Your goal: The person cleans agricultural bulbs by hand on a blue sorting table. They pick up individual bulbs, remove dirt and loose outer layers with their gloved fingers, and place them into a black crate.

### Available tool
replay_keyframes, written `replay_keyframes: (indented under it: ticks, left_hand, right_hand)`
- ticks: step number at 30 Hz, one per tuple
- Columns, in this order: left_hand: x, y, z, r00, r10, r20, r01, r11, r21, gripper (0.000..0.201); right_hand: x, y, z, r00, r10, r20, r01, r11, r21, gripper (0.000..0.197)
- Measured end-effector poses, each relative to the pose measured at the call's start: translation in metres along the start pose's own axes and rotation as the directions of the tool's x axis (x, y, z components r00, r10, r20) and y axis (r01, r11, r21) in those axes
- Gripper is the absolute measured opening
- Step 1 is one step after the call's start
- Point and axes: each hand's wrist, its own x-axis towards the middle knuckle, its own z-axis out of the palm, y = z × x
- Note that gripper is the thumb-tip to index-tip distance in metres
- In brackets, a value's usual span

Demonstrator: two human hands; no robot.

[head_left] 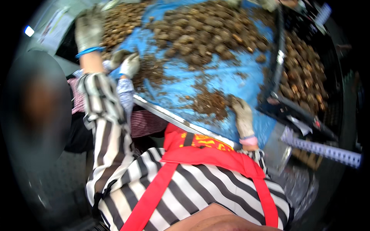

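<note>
My left hand, in a dirty pale glove with a blue band at the wrist, reaches to the far left. It is over the edge of a dark crate, beside a heap of small brown tubers. Its fingers look stretched out, though blurred, and no object shows in them. My right hand, gloved with a pink cuff, rests low on the blue sheet. Its bent fingers touch the right edge of a pile of brown scraps and soil; anything between them is hidden.
Large soil-covered tubers lie heaped at the back. A black crate of brown tubers stands on the right. A co-worker's gloved hand works at left beside loose dirt. A metal edge borders the table's front.
</note>
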Motion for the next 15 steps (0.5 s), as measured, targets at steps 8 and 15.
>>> replay_keyframes:
  ticks: [8, 15]
  left_hand:
    - [-0.061, -0.143, 0.012, 0.913, -0.207, 0.35, 0.197, 0.978, 0.066, 0.034]
    - [-0.181, -0.256, -0.043, 0.758, -0.528, 0.382, 0.587, 0.808, -0.048, 0.034]
  right_hand:
    - [0.01, -0.032, 0.0, 0.997, -0.033, 0.07, 0.047, 0.978, -0.205, 0.032]
    - [0.076, -0.039, 0.002, 0.998, -0.032, -0.059, 0.012, 0.952, -0.305, 0.039]
